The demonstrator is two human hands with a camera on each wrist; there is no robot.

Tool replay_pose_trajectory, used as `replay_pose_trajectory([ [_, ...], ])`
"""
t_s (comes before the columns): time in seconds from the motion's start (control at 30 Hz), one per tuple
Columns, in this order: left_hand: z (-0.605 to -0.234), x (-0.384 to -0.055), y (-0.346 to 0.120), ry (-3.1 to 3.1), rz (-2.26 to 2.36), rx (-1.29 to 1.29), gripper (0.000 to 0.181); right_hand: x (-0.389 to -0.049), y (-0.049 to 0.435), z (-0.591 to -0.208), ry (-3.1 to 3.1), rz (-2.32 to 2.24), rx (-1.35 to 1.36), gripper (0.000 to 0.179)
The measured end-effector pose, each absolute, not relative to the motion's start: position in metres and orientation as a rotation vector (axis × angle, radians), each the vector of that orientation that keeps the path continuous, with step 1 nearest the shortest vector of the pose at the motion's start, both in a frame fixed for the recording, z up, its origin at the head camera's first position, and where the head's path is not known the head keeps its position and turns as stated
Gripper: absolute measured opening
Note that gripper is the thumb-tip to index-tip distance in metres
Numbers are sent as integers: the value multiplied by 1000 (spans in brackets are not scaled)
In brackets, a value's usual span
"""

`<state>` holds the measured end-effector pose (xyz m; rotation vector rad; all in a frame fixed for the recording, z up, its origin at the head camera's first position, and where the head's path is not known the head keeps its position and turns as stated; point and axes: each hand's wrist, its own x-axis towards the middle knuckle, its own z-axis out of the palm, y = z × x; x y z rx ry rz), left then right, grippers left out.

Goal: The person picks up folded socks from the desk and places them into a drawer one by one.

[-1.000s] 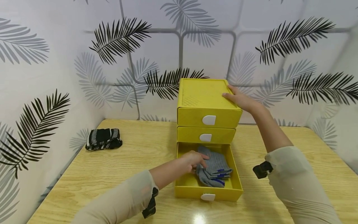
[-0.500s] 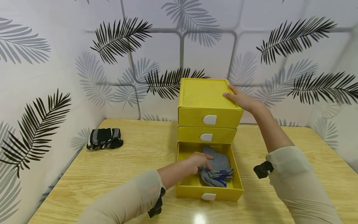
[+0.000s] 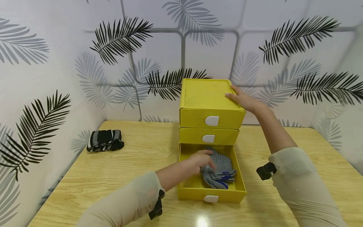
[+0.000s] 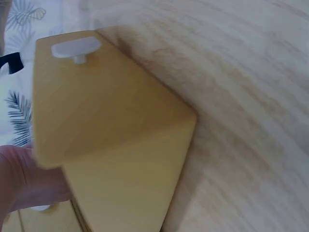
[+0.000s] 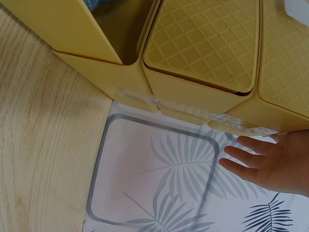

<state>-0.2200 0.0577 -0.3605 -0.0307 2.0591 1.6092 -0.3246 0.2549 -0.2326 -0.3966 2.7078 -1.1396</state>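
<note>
A yellow three-drawer cabinet (image 3: 211,94) stands on the table, its bottom drawer (image 3: 208,194) pulled out. Grey socks with blue bands (image 3: 224,164) lie folded inside. My left hand (image 3: 199,161) reaches into the drawer with fingers extended over the left part of the socks. In the left wrist view the drawer's front and side wall (image 4: 111,101) hide most of that hand. My right hand (image 3: 245,100) rests at the cabinet's top right edge, thumb on the top; in the right wrist view its straight fingers (image 5: 241,158) lie along the side.
A folded black-and-white cloth (image 3: 105,141) lies at the left of the wooden table (image 3: 141,151). The upper drawers, with white tab handles (image 3: 212,120), are closed. A leaf-patterned backdrop (image 3: 158,47) rises behind and at both sides.
My left hand has shifted slightly right and further back over the socks, which moved a little to the right in the drawer. The right hand stays on the cabinet.
</note>
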Motion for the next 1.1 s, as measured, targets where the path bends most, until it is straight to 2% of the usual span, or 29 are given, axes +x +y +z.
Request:
replay_pose_trajectory([
  [0.2, -349, -224, 38, 1910, 1675, -89, 60, -325, 254, -233, 2712, -1134, -396, 72],
  [0.37, -335, -225, 6, 1642, 1822, -35, 50, -325, 254, -233, 2709, -1123, -399, 72],
  [0.57, -323, -229, -52, 1509, 1958, 98, 45, -325, 255, -232, 2708, -1109, -403, 73],
  [0.73, -337, -241, -107, 1807, 1993, 68, 42, -325, 258, -231, 2713, -1102, -398, 73],
  [0.8, -343, -249, -129, 2104, 1903, 48, 40, -325, 259, -230, 2716, -1100, -395, 73],
  [0.9, -351, -260, -161, 2685, 1507, 32, 38, -325, 257, -230, 2714, -1113, -399, 73],
  [1.0, -362, -270, -192, 3104, 948, -12, 46, -325, 256, -231, 2708, -1123, -405, 73],
  [1.1, -373, -274, -219, 3206, 570, -55, 62, -326, 255, -232, 2705, -1127, -410, 73],
])
